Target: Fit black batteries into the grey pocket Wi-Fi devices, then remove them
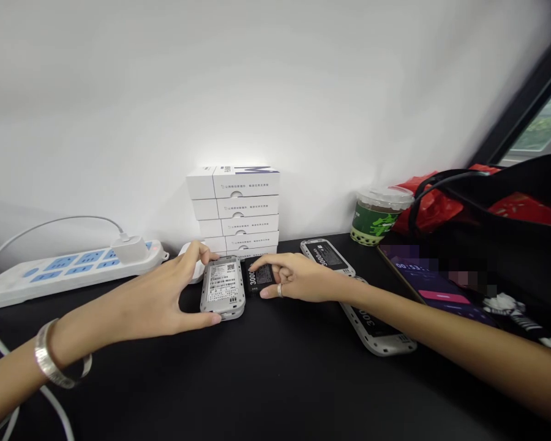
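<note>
My left hand point(183, 293) grips a white device shell point(223, 288) by its ends, thumb at the near edge and fingers at the far edge. Its back cover is off, and the battery bay shows a printed label. Just to the right, my right hand point(291, 277) is closed on a black battery point(259, 280) marked 3000, thumb and fingers on its edges. The battery lies beside the shell, not in its bay. Two more open devices with black batteries inside, a far one point(328, 254) and a nearer one point(376, 331), lie partly under my right forearm.
A stack of white boxes point(245, 211) stands against the wall. At left is a power strip point(80, 266) with a white charger point(129, 249) and cable. A lidded drink cup point(376, 214), a lit phone point(434, 282) and a black bag point(528, 208) occupy the right side.
</note>
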{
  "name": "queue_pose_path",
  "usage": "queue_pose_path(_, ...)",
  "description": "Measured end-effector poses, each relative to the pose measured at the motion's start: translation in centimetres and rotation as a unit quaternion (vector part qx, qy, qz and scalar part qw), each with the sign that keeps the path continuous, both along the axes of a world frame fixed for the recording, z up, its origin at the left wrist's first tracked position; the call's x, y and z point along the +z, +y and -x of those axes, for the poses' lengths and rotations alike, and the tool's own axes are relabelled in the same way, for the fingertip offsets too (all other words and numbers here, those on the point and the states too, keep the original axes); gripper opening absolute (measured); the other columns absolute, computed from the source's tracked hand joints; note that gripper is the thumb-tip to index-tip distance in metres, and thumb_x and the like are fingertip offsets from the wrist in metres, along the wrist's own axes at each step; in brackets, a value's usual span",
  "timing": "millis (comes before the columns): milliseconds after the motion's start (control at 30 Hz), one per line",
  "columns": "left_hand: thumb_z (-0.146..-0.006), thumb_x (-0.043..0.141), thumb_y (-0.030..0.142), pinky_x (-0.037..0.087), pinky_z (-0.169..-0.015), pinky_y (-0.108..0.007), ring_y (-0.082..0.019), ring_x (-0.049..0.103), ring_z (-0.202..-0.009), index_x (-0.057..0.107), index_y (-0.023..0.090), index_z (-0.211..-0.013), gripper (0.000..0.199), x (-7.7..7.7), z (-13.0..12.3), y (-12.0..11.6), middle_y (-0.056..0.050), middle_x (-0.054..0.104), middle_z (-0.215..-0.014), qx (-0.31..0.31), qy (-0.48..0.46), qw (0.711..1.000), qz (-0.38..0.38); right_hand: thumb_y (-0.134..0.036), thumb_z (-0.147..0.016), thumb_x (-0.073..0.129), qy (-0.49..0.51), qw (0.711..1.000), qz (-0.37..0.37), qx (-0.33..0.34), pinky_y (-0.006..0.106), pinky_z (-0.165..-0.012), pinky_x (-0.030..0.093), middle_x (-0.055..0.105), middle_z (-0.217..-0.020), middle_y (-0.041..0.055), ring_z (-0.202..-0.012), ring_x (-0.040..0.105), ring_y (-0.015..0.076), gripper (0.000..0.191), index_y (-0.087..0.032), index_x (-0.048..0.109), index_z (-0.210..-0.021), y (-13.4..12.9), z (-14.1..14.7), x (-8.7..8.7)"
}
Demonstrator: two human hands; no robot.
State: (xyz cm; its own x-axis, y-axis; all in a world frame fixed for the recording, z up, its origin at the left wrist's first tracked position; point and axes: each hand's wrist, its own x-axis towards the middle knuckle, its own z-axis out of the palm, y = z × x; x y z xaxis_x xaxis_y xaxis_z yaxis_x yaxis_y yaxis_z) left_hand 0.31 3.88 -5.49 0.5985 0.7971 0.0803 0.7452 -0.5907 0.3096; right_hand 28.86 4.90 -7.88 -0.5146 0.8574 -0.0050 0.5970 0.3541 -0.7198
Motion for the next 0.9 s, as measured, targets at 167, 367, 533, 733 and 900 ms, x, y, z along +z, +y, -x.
queue_pose_path(167, -0.081, 0.071, 0.064, 0.056, -0.094, -0.049, -0.036, 0.067, -0.115, 0.039, 0.026, -0.126, 0.067, 0.2, 0.0, 0.1, -0.013, 0.060, -0.138, -0.005, -0.005, 1.000, 0.010, -0.036, -0.086, 0.079, -0.047, 0.997, -0.060, 0.012, 0.028, -0.061, 0.042, 0.049, -0.068, -0.0071, -0.060, 0.046, 0.0123, 0.050, -0.027, 0.066, -0.134, -0.3, 0.0, -0.4)
queue_pose_path(367, -0.080, 0.071, 0.071, 0.057, -0.093, -0.051, -0.037, 0.064, -0.120, 0.033, 0.030, -0.134, 0.078, 0.2, 0.1, -0.5, -0.013, 0.054, -0.142, 0.001, -0.009, 1.000, -0.014, -0.052, -0.070, 0.087, -0.113, 0.979, -0.163, -0.051, 0.046, -0.095, 0.049, 0.065, -0.117, 0.0104, -0.112, 0.059, 0.0327, 0.064, -0.022, 0.064, -0.122, -1.0, -4.5, 3.1)
queue_pose_path(533, -0.084, 0.067, 0.071, 0.052, -0.103, -0.054, -0.037, 0.058, -0.129, 0.031, 0.032, -0.137, 0.075, 0.7, -0.5, -1.8, -0.010, 0.051, -0.145, -0.032, -0.006, 0.998, -0.053, -0.053, -0.057, 0.091, -0.199, 0.973, -0.109, -0.051, 0.048, -0.098, 0.053, 0.067, -0.130, 0.0141, -0.117, 0.065, 0.0378, 0.092, -0.021, 0.054, -0.136, 0.0, -9.3, 4.7)
queue_pose_path(733, -0.085, 0.068, 0.067, 0.053, -0.105, -0.052, -0.036, 0.057, -0.132, 0.037, 0.034, -0.133, 0.066, 0.4, -1.8, -3.6, -0.008, 0.053, -0.145, -0.022, -0.061, 0.997, -0.033, -0.059, -0.059, 0.090, -0.192, 0.963, -0.166, -0.091, 0.051, -0.103, 0.049, 0.062, -0.131, 0.0184, -0.120, 0.061, 0.0390, 0.092, -0.017, 0.052, -0.131, -2.2, -6.9, 4.0)
queue_pose_path(900, -0.083, 0.075, 0.060, 0.061, -0.091, -0.043, -0.032, 0.067, -0.116, 0.040, 0.034, -0.133, 0.066, -1.3, -3.2, -6.2, -0.006, 0.059, -0.135, -0.065, -0.073, 0.995, 0.004, -0.063, -0.056, 0.091, -0.130, 0.985, -0.114, 0.000, 0.050, -0.102, 0.051, 0.058, -0.129, 0.0156, -0.119, 0.059, 0.0362, 0.093, -0.018, 0.052, -0.128, -7.2, -1.7, 2.0)
